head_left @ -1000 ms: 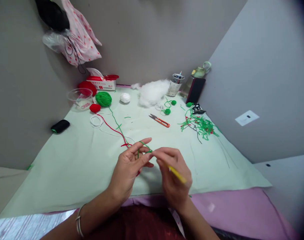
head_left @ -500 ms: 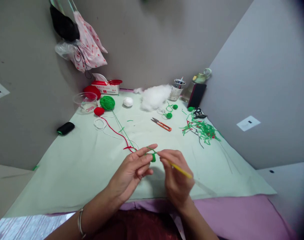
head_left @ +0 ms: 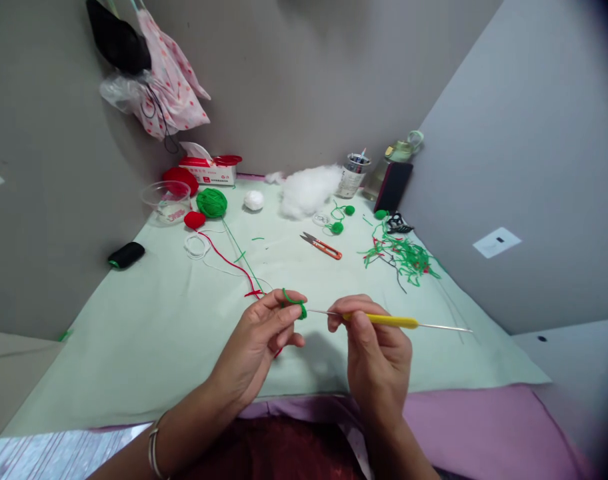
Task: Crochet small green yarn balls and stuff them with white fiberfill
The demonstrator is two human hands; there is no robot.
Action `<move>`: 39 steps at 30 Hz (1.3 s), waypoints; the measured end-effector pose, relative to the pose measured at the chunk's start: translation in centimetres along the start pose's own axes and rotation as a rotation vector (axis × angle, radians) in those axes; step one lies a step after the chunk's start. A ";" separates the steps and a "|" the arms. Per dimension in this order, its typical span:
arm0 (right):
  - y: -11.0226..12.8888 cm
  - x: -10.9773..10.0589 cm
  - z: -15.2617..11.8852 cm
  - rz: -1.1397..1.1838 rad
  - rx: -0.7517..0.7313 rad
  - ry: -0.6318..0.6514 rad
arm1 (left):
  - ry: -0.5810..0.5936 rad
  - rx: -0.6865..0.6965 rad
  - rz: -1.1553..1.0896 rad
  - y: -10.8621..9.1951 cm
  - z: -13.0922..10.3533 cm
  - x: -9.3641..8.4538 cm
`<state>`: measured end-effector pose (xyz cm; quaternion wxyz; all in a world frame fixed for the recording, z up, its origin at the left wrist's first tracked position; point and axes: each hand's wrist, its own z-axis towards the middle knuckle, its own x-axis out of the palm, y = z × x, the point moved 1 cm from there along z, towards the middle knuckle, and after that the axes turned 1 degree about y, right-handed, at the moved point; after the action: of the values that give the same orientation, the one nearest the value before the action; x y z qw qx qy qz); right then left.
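Note:
My left hand pinches a small green crochet piece between thumb and fingers, with green yarn looped over the index finger. In my right hand is a crochet hook with a yellow handle, gripped like a pencil. Its thin metal tip points left and ends just beside the green piece; a second metal end sticks out to the right. A green strand runs from the green yarn ball toward my left hand. Red yarn leads there too, and a bit of red shows beneath the fingers.
Orange thread snips lie mid-table, with white stuffing behind. Green yarn scraps are heaped at the right, near a leaning phone. A clear plastic tub, a tissue box and a black spool stand left.
My right hand has moved right, away from the left hand, and the hook has swung to nearly level. Its tip is now apart from the green piece. The whole view has shifted slightly.

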<state>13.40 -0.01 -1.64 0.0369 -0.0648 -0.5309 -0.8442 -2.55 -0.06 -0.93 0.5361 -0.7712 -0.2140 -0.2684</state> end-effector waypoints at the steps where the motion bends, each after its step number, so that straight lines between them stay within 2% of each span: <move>1: 0.0 0.0 0.0 -0.006 -0.001 0.003 | 0.002 0.001 0.003 0.0 0.1 0.0; 15: 0.0 0.5 0.2 -0.122 -0.050 0.002 | 0.012 0.011 0.021 0.1 0.1 -0.2; 18: 0.6 0.5 0.0 -0.267 -0.122 0.016 | 0.015 0.032 0.061 0.2 0.0 -0.2; 23: 1.0 0.9 -0.7 -0.494 -0.379 0.112 | -0.023 0.124 0.155 0.1 -0.2 0.1; 25: 0.7 1.1 -0.8 -0.541 -0.438 0.139 | -0.011 0.124 0.141 0.1 -0.1 0.0; 29: 0.1 1.3 -0.9 -0.500 -0.419 0.097 | 0.056 0.013 0.026 0.0 -0.1 0.1; 32: 0.4 1.0 -1.3 -0.394 -0.377 0.067 | 0.128 -0.062 -0.051 -0.1 -0.8 1.0; 34: 1.2 0.5 -1.7 -0.309 -0.409 0.030 | 0.221 -0.116 -0.095 -0.2 -1.6 2.0; 36: 2.2 -0.2 -2.0 -0.231 -0.496 -0.022 | 0.389 -0.202 -0.122 -0.1 -2.2 3.0; 37: 2.6 -0.5 -2.0 -0.210 -0.514 -0.028 | 0.427 -0.225 -0.127 0.0 -2.5 3.3; 39: 3.1 -0.9 -2.0 -0.194 -0.461 0.016 | 0.400 -0.189 -0.099 0.2 -2.5 3.4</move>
<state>14.58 -3.16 0.18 -0.0556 -0.0135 -0.3279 -0.9430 -0.26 -2.39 1.82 0.4792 -0.7381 -0.1147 -0.4609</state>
